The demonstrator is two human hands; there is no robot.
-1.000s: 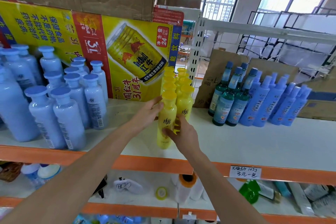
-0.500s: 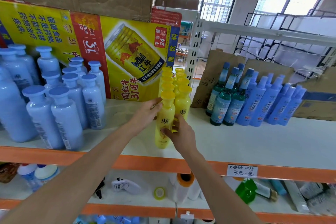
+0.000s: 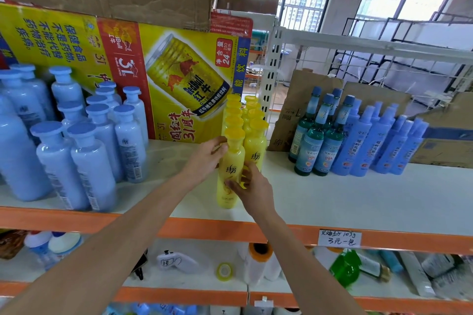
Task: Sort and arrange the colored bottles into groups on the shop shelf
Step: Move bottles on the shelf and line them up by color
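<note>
Left hand (image 3: pixel 207 158): fingers curled round the shoulder of the front yellow plastic capped bottle (image 3: pixel 232 158). Right hand (image 3: pixel 253 188): fingers clamped on its lower body. Bottle upright on the white, orange-edged shelf (image 3: pixel 358 202), heading the yellow bottle rows (image 3: pixel 253 123), between pale-blue bottles (image 3: pixel 92 161) and blue spray bottles (image 3: pixel 363 146).

The front yellow bottle (image 3: pixel 231 161) is bright yellow with a deeper yellow cap, dark letters and an orange drawing low on it. The lotion bottles (image 3: pixel 92 166) are pale blue, with caps of a stronger blue. The glass bottles (image 3: pixel 308 151) are dark green with blue caps. The spray bottles (image 3: pixel 363 146) are blue all over. The shelf (image 3: pixel 332 199) is white with an orange edge.
</note>
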